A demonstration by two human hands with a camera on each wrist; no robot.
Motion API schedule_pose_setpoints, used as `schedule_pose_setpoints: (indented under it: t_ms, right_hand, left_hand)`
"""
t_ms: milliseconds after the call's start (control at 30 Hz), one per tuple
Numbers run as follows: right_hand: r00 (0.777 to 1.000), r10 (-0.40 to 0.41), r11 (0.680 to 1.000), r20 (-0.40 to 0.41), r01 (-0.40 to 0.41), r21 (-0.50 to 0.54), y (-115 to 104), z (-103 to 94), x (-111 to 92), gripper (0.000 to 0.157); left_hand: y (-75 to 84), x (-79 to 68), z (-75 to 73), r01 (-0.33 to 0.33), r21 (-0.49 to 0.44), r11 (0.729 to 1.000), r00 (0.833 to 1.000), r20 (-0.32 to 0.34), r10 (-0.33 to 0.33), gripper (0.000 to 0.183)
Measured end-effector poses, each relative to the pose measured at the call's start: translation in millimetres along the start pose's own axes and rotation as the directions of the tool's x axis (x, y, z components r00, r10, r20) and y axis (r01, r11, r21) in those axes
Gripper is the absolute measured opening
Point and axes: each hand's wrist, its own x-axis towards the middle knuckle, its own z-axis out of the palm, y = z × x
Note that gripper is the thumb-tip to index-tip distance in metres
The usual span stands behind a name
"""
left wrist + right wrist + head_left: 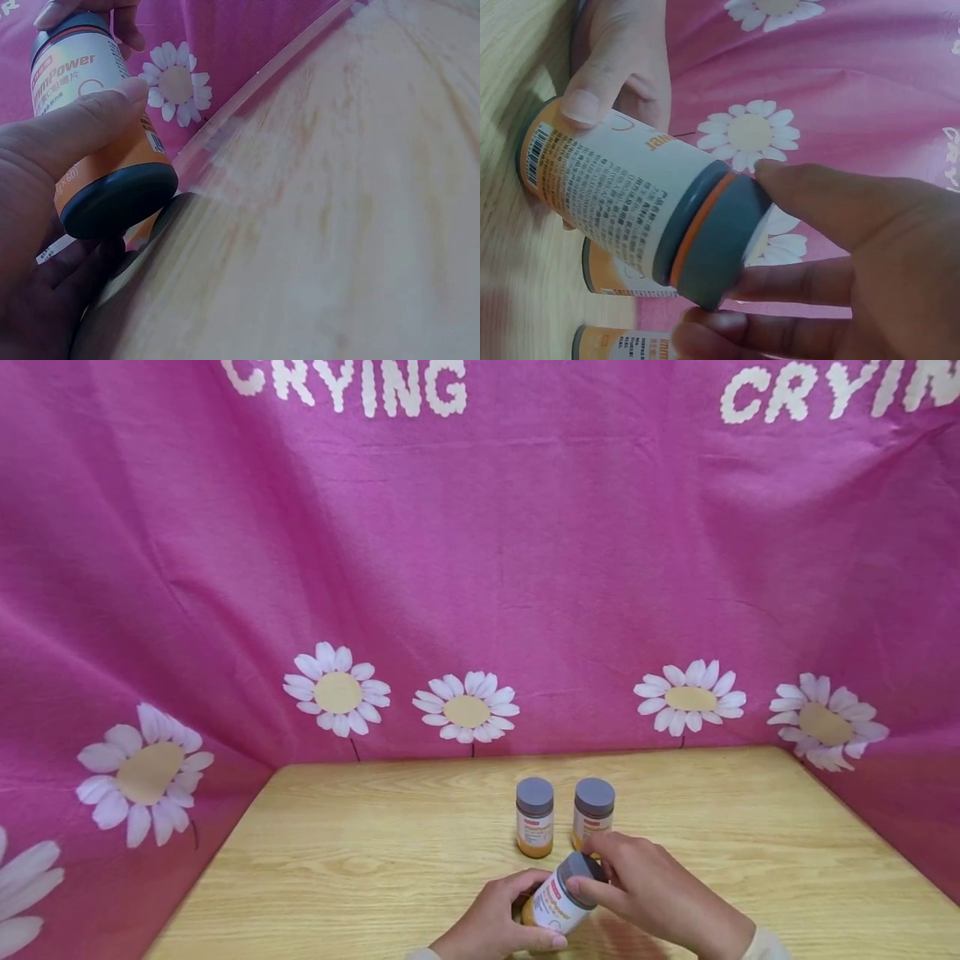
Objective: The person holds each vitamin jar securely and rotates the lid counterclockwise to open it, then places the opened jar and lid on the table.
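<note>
A supplement bottle [557, 902] with a grey cap and a white and orange label is held tilted above the wooden table. My left hand [498, 917] grips its lower body, the thumb lying across the label in the left wrist view. At the other end, my right hand [660, 889] pinches the grey cap [724, 240] between thumb and fingers. An orange ring shows just under the cap in the right wrist view. Two matching bottles stand upright behind: a left one [535, 818] and a right one [593, 810], the latter partly covered by the right hand.
The light wooden table [360, 843] has its back edge against a pink cloth [525, 568] printed with daisies and white letters. The cloth also rises along the left and right sides.
</note>
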Motion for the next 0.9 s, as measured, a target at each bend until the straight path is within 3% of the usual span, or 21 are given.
schedule_pose_setpoints:
  t_ms: [300, 633, 900]
  right_hand:
    - [0.993, -0.076, 0.994, 0.094, 0.069, 0.079, 1.0, -6.3, -0.8, 0.041]
    - [0.978, -0.193, 0.981, 0.073, 0.193, 0.006, 1.8, -8.7, -5.3, 0.037]
    - [0.982, -0.178, 0.983, 0.060, 0.180, -0.027, -0.1, -7.2, -5.0, 0.042]
  left_hand:
    - [1.1, -0.9, -0.2, 0.006, -0.010, 1.000, 1.000, 0.006, -0.006, 0.050]
    - [-0.8, 0.1, -0.4, 0.011, 0.011, 1.000, 1.000, 0.006, -0.011, 0.049]
    - [2.6, -0.9, -0.8, -0.003, 0.018, 1.000, 1.000, 0.003, 0.002, 0.049]
